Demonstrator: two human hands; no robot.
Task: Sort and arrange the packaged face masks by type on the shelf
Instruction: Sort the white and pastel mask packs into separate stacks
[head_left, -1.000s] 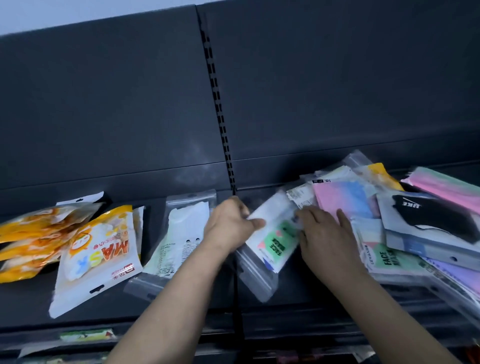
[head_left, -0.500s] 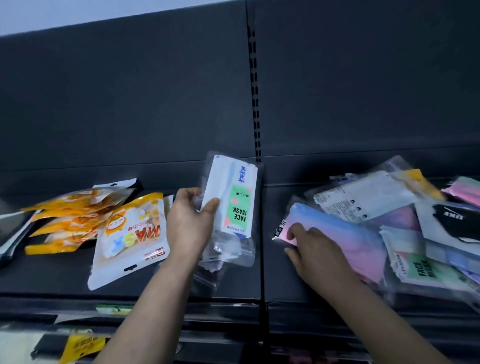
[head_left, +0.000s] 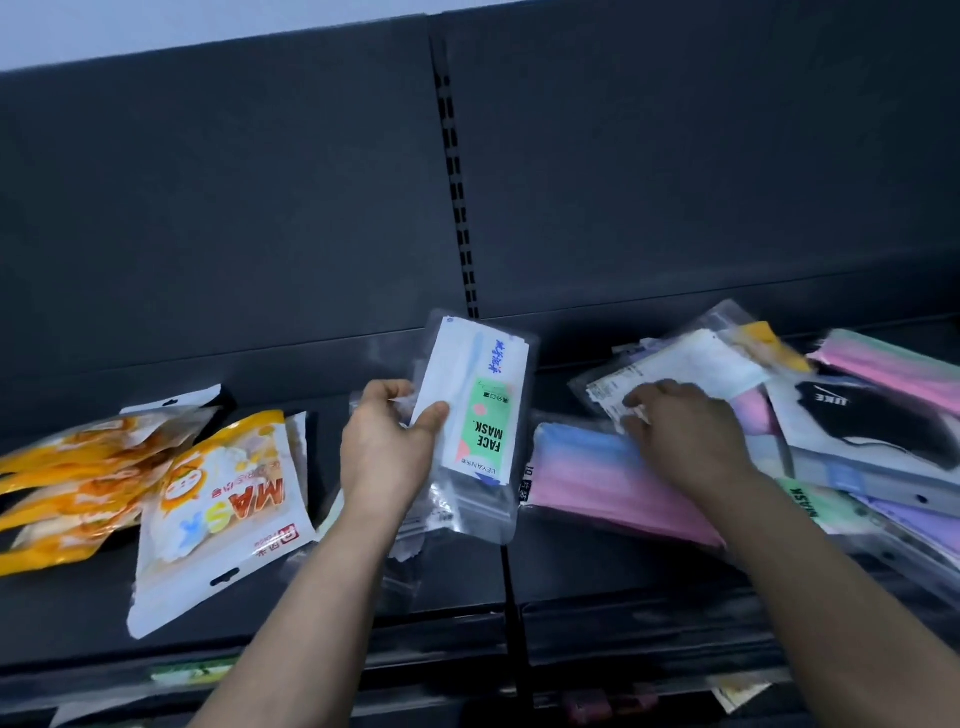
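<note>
At the centre of the frame the left hand (head_left: 387, 447) grips a clear plastic packet with a white mask and a green "FACE MASK" label (head_left: 478, 410), held upright above the dark shelf (head_left: 597, 577). Right of centre, the right hand (head_left: 685, 431) lies with bent fingers on a clear packet holding a white mask (head_left: 696, 358) atop the mixed pile; whether it pinches cannot be told. Orange-and-white foil mask packets (head_left: 223, 514) lie at lower left.

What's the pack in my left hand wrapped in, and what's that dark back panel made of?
The face mask pack in the left hand: clear glossy plastic film, since the contents show through and it glares. The back panel: probably matte painted metal, judging by its slotted upright.
</note>
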